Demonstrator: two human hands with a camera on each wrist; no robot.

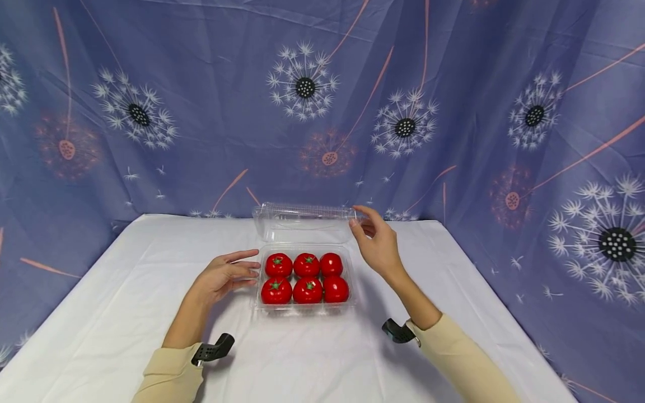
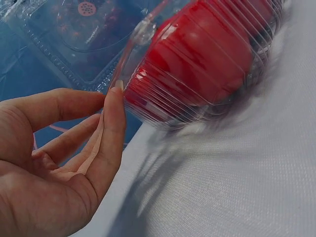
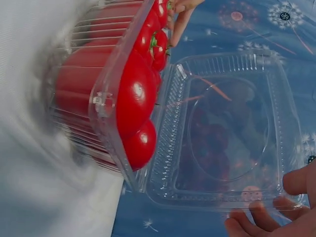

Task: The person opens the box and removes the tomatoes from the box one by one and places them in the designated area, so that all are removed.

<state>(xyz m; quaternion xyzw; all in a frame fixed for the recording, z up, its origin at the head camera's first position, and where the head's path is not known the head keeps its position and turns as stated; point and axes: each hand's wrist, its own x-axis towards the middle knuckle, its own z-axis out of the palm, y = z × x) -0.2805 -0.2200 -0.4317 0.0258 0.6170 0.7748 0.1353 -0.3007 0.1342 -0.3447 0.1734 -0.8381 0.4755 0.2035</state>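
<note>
A clear plastic clamshell container (image 1: 302, 309) stands on the table with its hinged lid (image 1: 307, 226) raised at the back. Inside sit several shiny red tomatoes (image 1: 307, 291) with green stems, in two rows. My left hand (image 1: 227, 275) is at the container's left side; in the left wrist view its thumb and a fingertip (image 2: 116, 106) pinch the rim. At the lid's right corner, my right hand (image 1: 377, 240) grips the edge between thumb and fingers. The right wrist view shows the lid (image 3: 232, 133) standing open, with the right fingers (image 3: 294, 182) at its edge.
A white cloth (image 1: 116, 313) covers the table. Behind and along the sides hangs a blue curtain (image 1: 227, 101) with dandelion prints. Each wrist carries a black camera mount, one on the left sleeve (image 1: 168, 372) and one on the right sleeve (image 1: 458, 358).
</note>
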